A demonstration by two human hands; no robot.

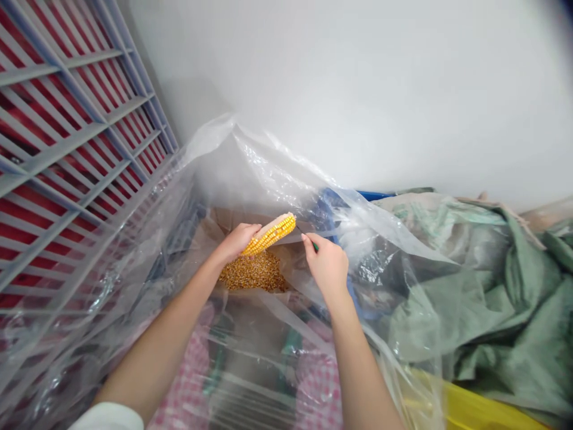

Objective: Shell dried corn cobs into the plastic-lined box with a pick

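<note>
My left hand [240, 240] is closed around the lower end of a corn cob [271, 235]. Yellow kernels cover most of the cob, while a pale stripe along its upper side is bare. In my right hand [328, 266] is a thin dark screwdriver-like tool with a green handle [316, 246]; my fingers hide most of the handle. Its dark shaft points toward the cob's far end; I cannot tell whether the tip touches it. Beneath the cob, a heap of loose corn kernels [253, 272] lies inside a clear plastic sheet [277, 173].
A slatted grey plastic crate or rack [85, 131] with red behind it stands at the left. A white wall [358, 89] rises behind. Green-grey sacking [528, 298] is heaped at the right, above something yellow [483, 409]. Pink checked cloth [320, 382] shows through the plastic.
</note>
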